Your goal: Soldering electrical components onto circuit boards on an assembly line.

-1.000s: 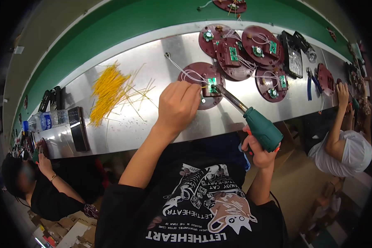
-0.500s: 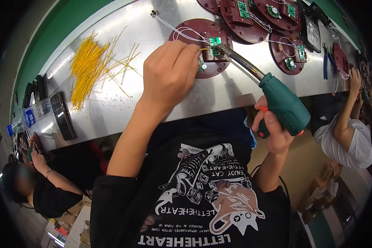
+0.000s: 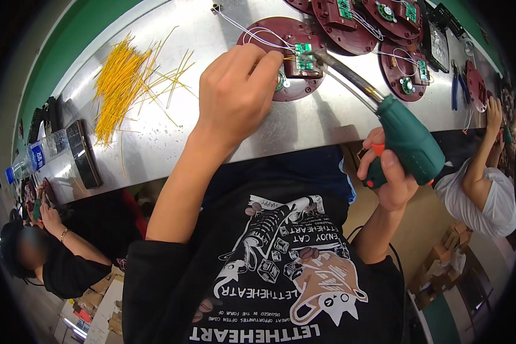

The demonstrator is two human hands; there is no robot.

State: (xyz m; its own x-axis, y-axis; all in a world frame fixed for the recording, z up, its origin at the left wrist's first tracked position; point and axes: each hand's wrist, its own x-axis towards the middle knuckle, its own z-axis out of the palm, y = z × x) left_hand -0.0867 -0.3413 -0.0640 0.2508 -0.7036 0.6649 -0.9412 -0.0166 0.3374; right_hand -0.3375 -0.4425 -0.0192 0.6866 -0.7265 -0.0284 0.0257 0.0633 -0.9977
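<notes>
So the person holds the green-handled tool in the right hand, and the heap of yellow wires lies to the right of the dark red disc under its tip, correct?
Not quite: the head view shows the heap of yellow wires to the left of the dark red disc. The green-handled tool is indeed in the right hand.

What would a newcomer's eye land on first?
The big green soldering iron in the right hand, its tip at a small circuit board on a dark red disc. Then the heap of yellow wires on the metal bench, left of the left hand.
</notes>
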